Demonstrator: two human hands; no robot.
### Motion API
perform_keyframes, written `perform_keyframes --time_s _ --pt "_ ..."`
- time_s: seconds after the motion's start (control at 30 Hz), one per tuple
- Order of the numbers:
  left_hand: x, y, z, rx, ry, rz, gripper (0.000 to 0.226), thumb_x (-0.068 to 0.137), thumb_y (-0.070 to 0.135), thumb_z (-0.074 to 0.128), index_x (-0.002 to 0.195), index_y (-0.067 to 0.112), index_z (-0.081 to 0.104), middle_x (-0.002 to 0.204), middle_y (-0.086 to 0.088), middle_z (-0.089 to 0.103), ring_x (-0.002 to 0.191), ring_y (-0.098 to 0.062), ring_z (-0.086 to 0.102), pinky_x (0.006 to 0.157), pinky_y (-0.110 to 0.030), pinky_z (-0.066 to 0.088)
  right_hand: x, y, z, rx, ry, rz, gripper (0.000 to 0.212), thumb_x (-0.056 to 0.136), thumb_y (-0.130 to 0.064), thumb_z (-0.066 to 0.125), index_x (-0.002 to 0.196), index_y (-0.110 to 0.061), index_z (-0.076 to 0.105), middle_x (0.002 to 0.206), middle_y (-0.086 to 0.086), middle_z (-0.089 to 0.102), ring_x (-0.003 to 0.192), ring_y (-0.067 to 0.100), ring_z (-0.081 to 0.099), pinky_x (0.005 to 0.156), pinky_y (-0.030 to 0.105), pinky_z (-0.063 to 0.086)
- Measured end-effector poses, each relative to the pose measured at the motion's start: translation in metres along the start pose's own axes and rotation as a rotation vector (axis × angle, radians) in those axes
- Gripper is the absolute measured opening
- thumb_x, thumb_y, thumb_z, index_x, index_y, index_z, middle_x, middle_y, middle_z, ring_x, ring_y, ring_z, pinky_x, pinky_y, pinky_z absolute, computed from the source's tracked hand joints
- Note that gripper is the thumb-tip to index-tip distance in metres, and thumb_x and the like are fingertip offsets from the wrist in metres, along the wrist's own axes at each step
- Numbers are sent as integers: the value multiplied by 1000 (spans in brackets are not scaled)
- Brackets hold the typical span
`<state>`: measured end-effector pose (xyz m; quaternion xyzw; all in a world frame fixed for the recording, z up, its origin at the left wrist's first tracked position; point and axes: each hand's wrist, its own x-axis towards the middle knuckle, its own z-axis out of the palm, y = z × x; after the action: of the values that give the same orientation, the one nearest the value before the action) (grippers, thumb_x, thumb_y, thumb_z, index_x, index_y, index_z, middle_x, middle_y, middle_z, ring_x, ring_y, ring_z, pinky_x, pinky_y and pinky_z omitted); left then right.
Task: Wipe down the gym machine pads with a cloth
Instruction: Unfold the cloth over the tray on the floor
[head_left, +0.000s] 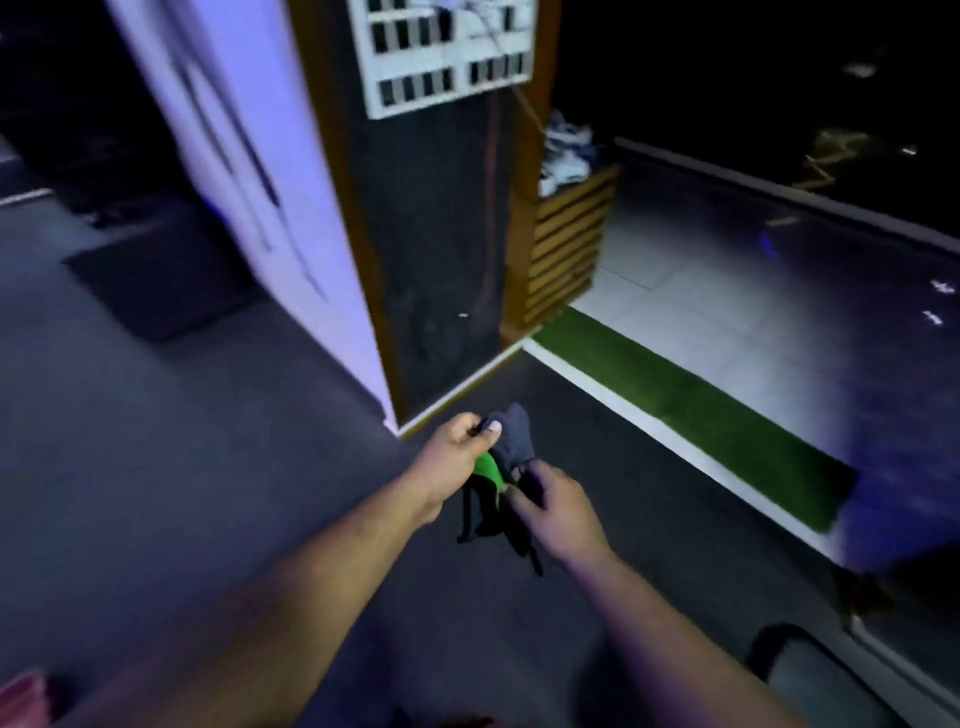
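Observation:
Both of my hands hold a dark grey cloth (511, 436) with a bright green patch and black ends hanging down, in the middle of the head view above a dark floor. My left hand (457, 457) pinches the cloth's upper part between thumb and fingers. My right hand (553, 506) grips its lower right side. No gym machine pad shows clearly; the picture is dim and blurred.
A pillar (431, 234) with a white side and a dark, wood-framed face stands just ahead, carrying a white rack of slots. A slatted wooden box (569, 244) sits to its right. A green turf strip (691, 415) with white edging runs right. A dark mat (161, 280) lies left.

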<state>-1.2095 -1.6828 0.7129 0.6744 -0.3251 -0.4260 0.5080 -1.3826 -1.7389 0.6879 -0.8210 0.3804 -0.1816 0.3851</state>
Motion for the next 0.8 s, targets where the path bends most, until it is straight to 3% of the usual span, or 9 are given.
perform_keyframes --time_s 0.1,0.2,0.27,0.43,0.53,0.57,0.63,0.7,0.8 --pt "-42 -15 -83 99 199 68 35 99 43 61 83 12 54 74 2 51 70 -9 45 67 -31 37 14 -54 46 -29 -55 -137 9 95 -34 66 94 -25 67 87 -9 67 81 15 63 70 33 48" --pt "-81 -36 -151 354 394 159 48 95 58 54 69 20 42 71 4 44 67 -12 42 63 -35 32 27 -101 88 22 -108 -189 16 97 -44 60 92 -29 60 74 -10 66 65 12 64 63 39 53" --pt "-114 -58 -207 450 497 126 53 90 70 47 68 24 36 68 7 40 66 -14 41 61 -35 31 31 -147 132 5 -171 -276 17 98 -45 59 93 -28 59 74 -8 68 67 15 65 64 41 53" --pt "-197 -101 -324 504 535 -14 37 90 56 68 90 26 46 70 8 50 64 -13 47 63 -35 40 35 -249 223 72 -269 -354 17 100 -35 60 89 -23 58 68 -7 63 60 11 59 59 36 49" --pt "-254 -126 -390 699 442 -156 49 87 53 74 121 23 56 97 3 66 88 -19 63 75 -32 48 38 -303 279 93 -339 -407 17 98 -36 63 89 -23 60 72 -8 65 67 15 61 66 42 53" --pt "-265 -134 -404 785 436 -187 47 89 53 72 122 22 59 101 1 69 93 -21 66 76 -33 49 37 -317 288 86 -359 -426 18 97 -39 63 88 -24 60 73 -7 65 70 16 61 69 43 52" --pt "-301 -152 -444 843 490 -201 39 88 55 68 100 19 66 92 -4 68 90 -27 65 72 -37 47 29 -354 321 79 -426 -490 20 96 -39 65 84 -24 60 71 -6 64 68 15 60 68 40 50" --pt "-333 -163 -474 762 534 -207 45 78 64 64 73 21 52 80 -2 55 82 -27 59 70 -39 46 22 -386 343 75 -462 -548 21 96 -33 68 80 -22 61 67 -6 62 64 10 56 64 36 46" --pt "-371 -166 -504 717 585 -256 47 77 61 69 67 26 40 73 6 46 76 -20 51 68 -37 41 21 -416 365 65 -488 -579 22 93 -34 72 76 -23 63 67 -7 64 63 10 58 63 34 45"
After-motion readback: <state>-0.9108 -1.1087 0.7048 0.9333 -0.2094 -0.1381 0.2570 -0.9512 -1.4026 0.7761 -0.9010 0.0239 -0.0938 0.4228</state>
